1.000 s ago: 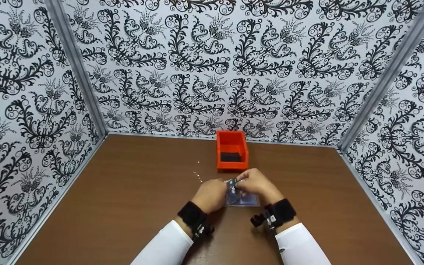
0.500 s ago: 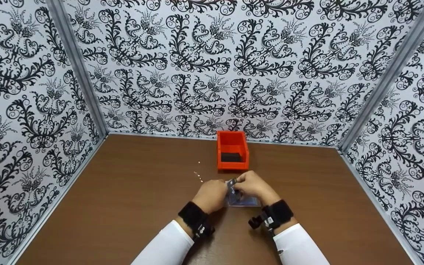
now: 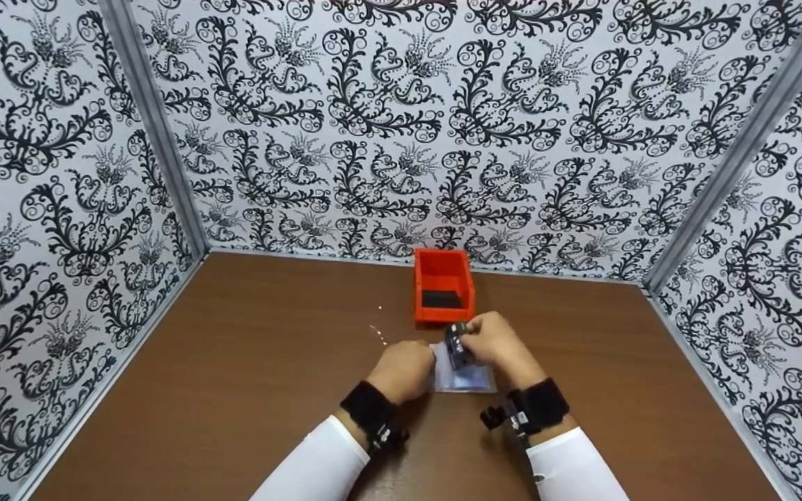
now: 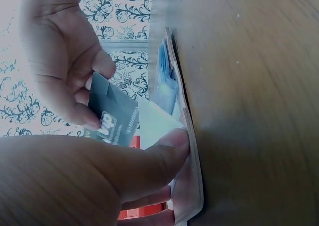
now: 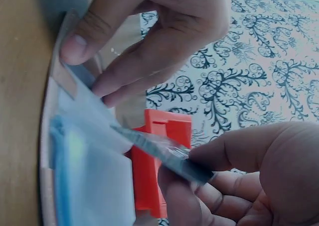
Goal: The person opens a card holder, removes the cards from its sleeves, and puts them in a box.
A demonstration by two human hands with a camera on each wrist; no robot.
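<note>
A card holder [image 3: 474,381] with clear plastic sleeves [image 5: 99,181] lies spread on the brown table. At its left side my left hand [image 3: 402,369] grips it, the thumb on the cover's edge and the fingers by a raised sleeve. My right hand [image 3: 500,342] pinches a dark card [image 4: 113,114] with pale "VIP" lettering between thumb and fingers. The card is tilted above the holder; in the right wrist view its far end overlaps the raised sleeve. Bluish sleeves [image 4: 166,81] are bunched at the holder's other half.
Beyond the hands stands an orange bin [image 3: 444,315] with a dark flat thing [image 3: 441,300] inside. Small white specks [image 3: 379,335] dot the table left of it. Patterned walls [image 3: 387,139] enclose the table at the back and sides.
My right hand has moved up and to the right with the card, uncovering more of the holder's clear sleeve. My left hand keeps its grip in nearly the same place.
</note>
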